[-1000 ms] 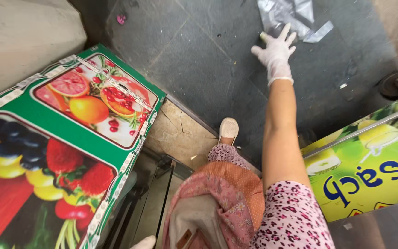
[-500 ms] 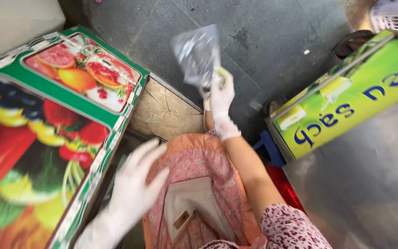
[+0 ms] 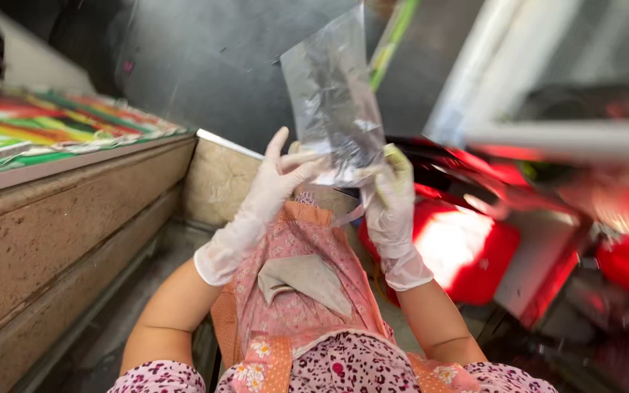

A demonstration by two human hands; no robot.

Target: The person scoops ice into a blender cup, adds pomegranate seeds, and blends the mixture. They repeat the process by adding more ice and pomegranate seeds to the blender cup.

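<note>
This looks like a street-side food or drink stall. A counter (image 3: pixel 52 218) with rough stone-like sides carries a bright sheet printed with fruit pictures (image 3: pixel 60 124) along its top edge, the bare grey pavement (image 3: pixel 212 65) lies just beyond its far corner, and a red plastic container (image 3: pixel 453 247) stands low on the right. The person wears thin disposable gloves (image 3: pixel 256 207) and a pink apron (image 3: pixel 300 291), as food sellers do.

A clear plastic bag (image 3: pixel 333 102) is held upright at its lower edge by the gloved left hand (image 3: pixel 274 182) and gloved right hand (image 3: pixel 391 200), above a pink floral apron (image 3: pixel 303 291), beside a stone counter (image 3: pixel 60 233).
</note>
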